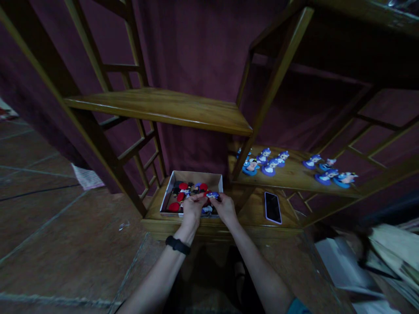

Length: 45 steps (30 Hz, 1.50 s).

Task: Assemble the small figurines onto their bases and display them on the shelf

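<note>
A shallow white cardboard box (166, 197) stands on the low wooden shelf, holding several small figurines with red, black and blue-purple parts. Above its front right part, my right hand (225, 210) grips a small figurine (213, 195) with a blue-purple top. My left hand (193, 208), with a black band on its wrist, meets it from the other side, its fingers closed at the figurine's red part. The fingertips partly cover the figurine, so its full shape is hidden.
Several purple-haired figurines (270, 166) and pink-and-blue ones (346, 178) stand on the raised shelf at right. A phone (273, 207) lies on the low shelf. A wooden shelf board (160, 107) and an upright post (276, 83) frame the space above the box.
</note>
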Tool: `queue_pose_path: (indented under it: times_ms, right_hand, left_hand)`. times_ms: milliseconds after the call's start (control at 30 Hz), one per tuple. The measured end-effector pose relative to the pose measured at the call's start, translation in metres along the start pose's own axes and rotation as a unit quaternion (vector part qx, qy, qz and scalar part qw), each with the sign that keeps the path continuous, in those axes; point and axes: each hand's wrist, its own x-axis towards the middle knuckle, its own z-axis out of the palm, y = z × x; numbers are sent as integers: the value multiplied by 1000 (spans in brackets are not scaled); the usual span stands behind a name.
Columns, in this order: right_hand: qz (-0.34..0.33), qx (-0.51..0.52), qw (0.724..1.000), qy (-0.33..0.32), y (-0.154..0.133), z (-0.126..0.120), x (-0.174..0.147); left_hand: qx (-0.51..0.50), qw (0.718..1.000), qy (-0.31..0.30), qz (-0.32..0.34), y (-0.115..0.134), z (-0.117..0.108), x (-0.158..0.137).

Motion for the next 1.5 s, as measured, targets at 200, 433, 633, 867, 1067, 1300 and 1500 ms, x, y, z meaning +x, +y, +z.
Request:
queue_pose_path:
  times_ms: [200, 433, 633, 867, 1067, 1300, 1500]
  right_hand:
    - [6, 28, 1000, -4, 3, 5, 3]
    - [-3, 156, 988, -14, 13, 12, 8]
    - [26, 229, 973, -9, 20, 10, 11]
    - [104, 286, 952, -26, 10, 5, 9]
    - [130, 300, 945, -30, 10, 2, 9]
    - [152, 319, 935, -19, 11, 2, 8]
    - [158, 351, 923, -20, 8, 3, 6]
  left_hand:
    - [-14, 1000, 3, -9, 1, -2, 3]
    - [-33, 995, 21, -90, 14, -7, 9]
    - [-43, 988, 2, -147, 17, -5, 8]
    - [-12, 993, -12, -120, 14, -1, 3]
    - [6, 992, -22, -128, 12, 2, -1]
    - [-10, 993, -27, -112, 7, -1, -2]
    - [-17, 990, -21, -135, 9, -3, 2]
